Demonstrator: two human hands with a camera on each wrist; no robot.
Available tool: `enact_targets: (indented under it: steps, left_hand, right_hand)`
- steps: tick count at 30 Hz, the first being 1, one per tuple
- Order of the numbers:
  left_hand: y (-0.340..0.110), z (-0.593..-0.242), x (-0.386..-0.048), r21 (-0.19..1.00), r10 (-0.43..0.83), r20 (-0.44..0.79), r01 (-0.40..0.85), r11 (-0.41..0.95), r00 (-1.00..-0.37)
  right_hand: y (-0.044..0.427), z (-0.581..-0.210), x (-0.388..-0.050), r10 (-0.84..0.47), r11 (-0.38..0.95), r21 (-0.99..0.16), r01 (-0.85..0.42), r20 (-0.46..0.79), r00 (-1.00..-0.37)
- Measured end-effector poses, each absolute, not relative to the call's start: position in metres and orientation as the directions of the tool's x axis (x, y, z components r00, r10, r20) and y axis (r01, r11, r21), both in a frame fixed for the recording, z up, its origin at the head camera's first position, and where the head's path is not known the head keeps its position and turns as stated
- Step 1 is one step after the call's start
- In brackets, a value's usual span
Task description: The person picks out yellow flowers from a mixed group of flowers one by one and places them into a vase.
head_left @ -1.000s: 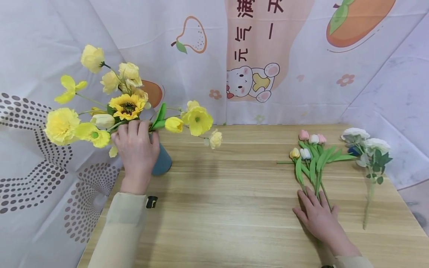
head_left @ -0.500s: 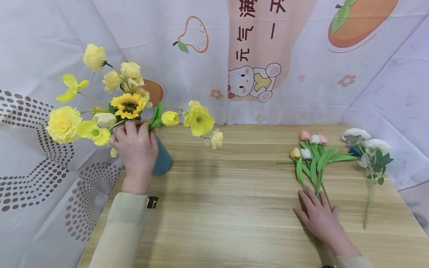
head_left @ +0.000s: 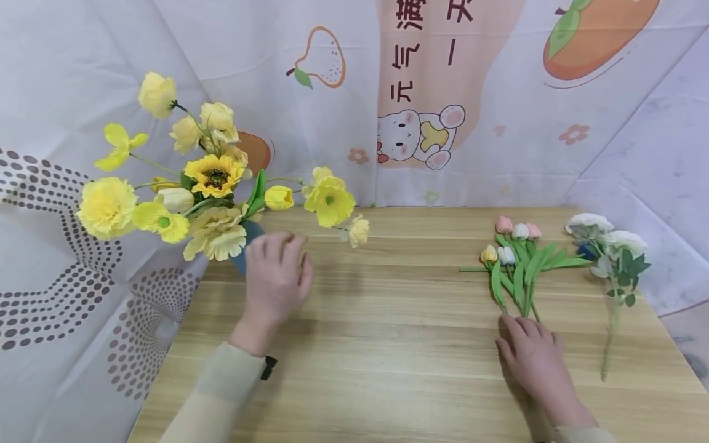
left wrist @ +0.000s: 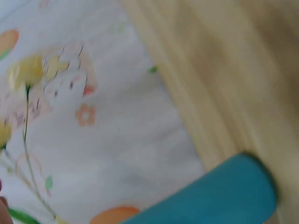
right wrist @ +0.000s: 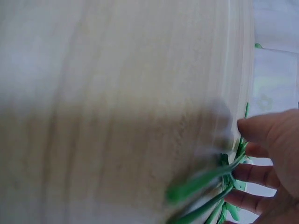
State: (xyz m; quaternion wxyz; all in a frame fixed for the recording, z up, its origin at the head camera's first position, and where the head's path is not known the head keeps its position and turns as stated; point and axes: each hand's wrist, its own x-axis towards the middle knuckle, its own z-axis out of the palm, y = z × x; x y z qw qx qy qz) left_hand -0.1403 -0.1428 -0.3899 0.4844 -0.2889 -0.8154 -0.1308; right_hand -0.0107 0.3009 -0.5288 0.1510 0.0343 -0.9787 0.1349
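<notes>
A blue vase [head_left: 239,261] stands at the left, holding a spread of yellow artificial flowers, among them a sunflower [head_left: 215,176] and a ruffled pale yellow bloom [head_left: 218,235] at the front. My left hand [head_left: 275,277] is in the air just right of the vase, fingers loosely bent, with nothing in them. In the left wrist view the vase [left wrist: 219,196] leans across the lower right. My right hand [head_left: 537,360] lies at the stem ends of several artificial tulips [head_left: 517,264]. The right wrist view shows its thumb apart from its relaxed fingers, beside the green stems [right wrist: 201,184].
White artificial roses [head_left: 623,243] on a long stem lie at the far right of the wooden table [head_left: 388,344], with a small blue object [head_left: 586,250] by their heads. A printed cloth [head_left: 343,123] hangs behind the table.
My left hand has let go of the flowers at the vase and moved right and nearer to me, uncovering the ruffled bloom. My right hand has slid slightly back along the tulip stems.
</notes>
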Motion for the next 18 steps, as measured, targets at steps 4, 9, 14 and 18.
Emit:
enact_targets:
  steps: [4,9,14,18]
  left_hand:
    - [-0.134,-0.409,-0.132,-0.085,0.462,0.759,0.633,0.769,-0.459]
    - [-0.128,-0.433,-0.126,-0.043,0.545,0.559,0.635,0.772,-0.624]
    - [-0.127,-0.458,-0.123,0.028,0.558,0.324,0.597,0.802,-0.764]
    - [-0.129,-0.474,-0.121,0.084,0.532,0.103,0.540,0.837,-0.840]
  right_hand:
    - [0.302,-0.530,-0.011,-0.024,0.966,-0.231,-0.119,0.375,-0.927]
    - [0.303,-0.530,-0.013,-0.044,0.970,-0.197,-0.143,0.436,-0.899]
    - [0.295,-0.522,-0.018,-0.086,0.958,-0.216,-0.190,0.416,-0.905]
    - [0.284,-0.517,-0.024,-0.131,0.941,-0.243,-0.237,0.382,-0.915]
